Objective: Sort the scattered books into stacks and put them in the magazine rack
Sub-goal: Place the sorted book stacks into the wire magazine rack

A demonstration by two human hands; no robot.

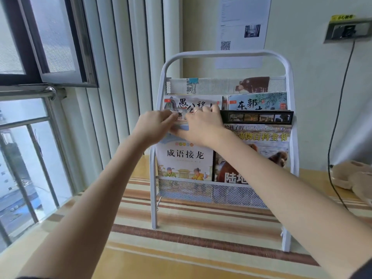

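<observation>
A white metal magazine rack (pixel 289 81) stands on a striped rug and holds books on several tiers. My left hand (pixel 155 125) and my right hand (pixel 201 123) both grip a thin stack of books (pixel 181 122) at the left of the middle tier, just in front of a white picture book (pixel 181 102). A blue-green book (pixel 257 101) and a black book (pixel 257 117) sit to the right. Below stand a white idiom book (pixel 184 160) and an animal encyclopedia (pixel 261 150). The top tier holds a clipped booklet (pixel 217 85).
A window with a metal rail (pixel 30 91) and white curtains (pixel 120 67) fill the left. A paper sheet (pixel 243 23) hangs on the wall behind the rack. A black cable (pixel 338 117) drops from a wall socket (pixel 348 30). Beige slippers (pixel 354 176) lie at the right.
</observation>
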